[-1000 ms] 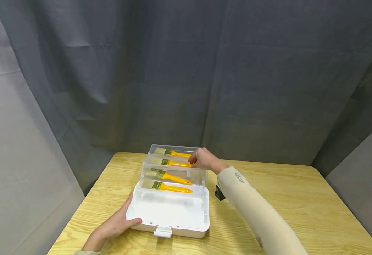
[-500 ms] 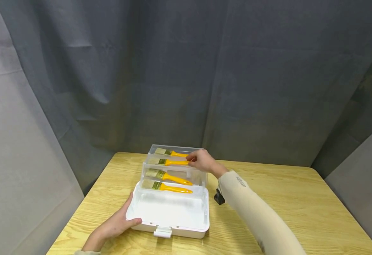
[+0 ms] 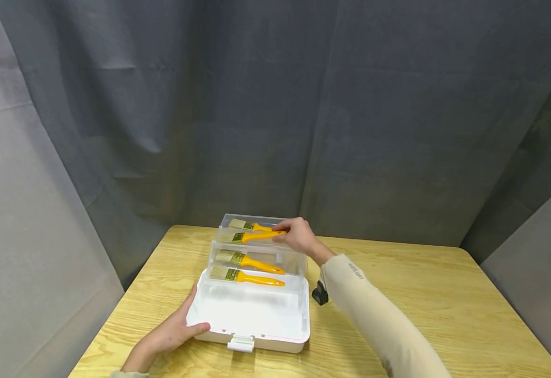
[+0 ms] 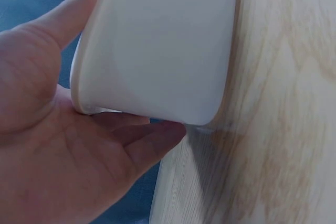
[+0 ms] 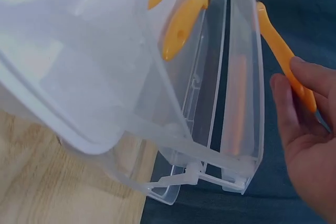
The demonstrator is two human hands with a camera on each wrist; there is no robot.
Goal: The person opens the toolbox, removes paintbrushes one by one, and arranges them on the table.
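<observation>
1 box (image 3: 251, 315) on tabletop (image 3: 445, 304), nearer its left edge, back end by the back edge. 4 brushes (image 3: 262, 280), stacked front to back. Right grip (image 3: 300, 236) pinches the second brush from the back (image 3: 255, 237) by its handle; left grip (image 3: 171, 332) clasps the box's front-left corner. Versus earlier frame: pinched handle now raised and angled; other 3 brushes, box, left grip unchanged.

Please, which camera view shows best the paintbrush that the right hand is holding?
The head view: it shows the paintbrush nearly whole, its bristles included, in the right hand. The right wrist view shows the yellow handle closer, but not the bristles clearly. The left wrist view does not show this paintbrush.
</observation>
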